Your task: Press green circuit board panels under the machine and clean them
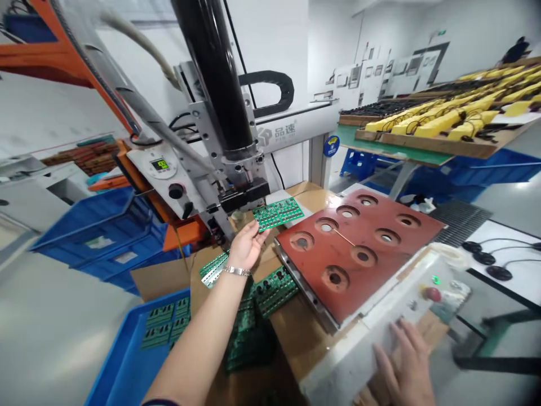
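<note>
Circuit board held in my left hand, beside the red plate.
My left fingers are closed on the board's near corner, in front of the machine head. My right hand is at the control panel, near the red button, its fingers loosely spread with nothing seen in them. Further boards lie near my left wrist.

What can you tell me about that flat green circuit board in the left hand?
The flat, green, roughly rectangular circuit board looks thin and stiff, with rows of small pale and dark parts across its upper face; they are too small to identify. The bare left hand holds it near one end. It appears beyond the left edge of the reddish-brown plate with round holes. Whether anything supports it underneath is unclear.
</note>
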### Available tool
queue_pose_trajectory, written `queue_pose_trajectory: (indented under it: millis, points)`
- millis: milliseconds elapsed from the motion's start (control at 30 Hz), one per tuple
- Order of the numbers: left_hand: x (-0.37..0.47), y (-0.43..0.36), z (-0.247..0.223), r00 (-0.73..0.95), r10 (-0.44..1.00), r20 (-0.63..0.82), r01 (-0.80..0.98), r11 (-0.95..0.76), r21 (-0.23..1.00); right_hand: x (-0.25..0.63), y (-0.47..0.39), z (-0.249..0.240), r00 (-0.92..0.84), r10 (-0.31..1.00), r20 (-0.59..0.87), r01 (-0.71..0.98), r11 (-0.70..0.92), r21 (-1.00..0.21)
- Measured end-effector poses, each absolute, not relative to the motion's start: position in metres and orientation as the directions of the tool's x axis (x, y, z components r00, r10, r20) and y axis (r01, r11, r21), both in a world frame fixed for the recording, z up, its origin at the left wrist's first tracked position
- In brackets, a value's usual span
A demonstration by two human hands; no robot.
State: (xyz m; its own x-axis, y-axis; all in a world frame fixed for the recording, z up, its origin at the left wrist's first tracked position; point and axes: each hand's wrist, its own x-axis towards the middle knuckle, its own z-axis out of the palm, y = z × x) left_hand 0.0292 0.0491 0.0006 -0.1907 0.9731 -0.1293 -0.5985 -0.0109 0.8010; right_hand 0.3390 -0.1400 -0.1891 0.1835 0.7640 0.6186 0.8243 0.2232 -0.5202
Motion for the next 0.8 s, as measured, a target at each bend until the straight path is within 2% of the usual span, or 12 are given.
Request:
queue_pose_trajectory:
  millis: [300, 800]
  points:
    - [0.043, 0.058, 0.006, -0.11, 0.99, -0.09, -0.574, 0.011, 0.819, 0.34, -0.14, -0.192, 0.17, 0.761, 0.626, 0.834, 0.228, -0.503]
    - [0.043, 0.059, 0.012, -0.118, 0.992, -0.04, -0.553, -0.032, 0.833, 0.343, -0.139, -0.189, 0.146, 0.769, 0.622, 0.852, 0.222, -0.474]
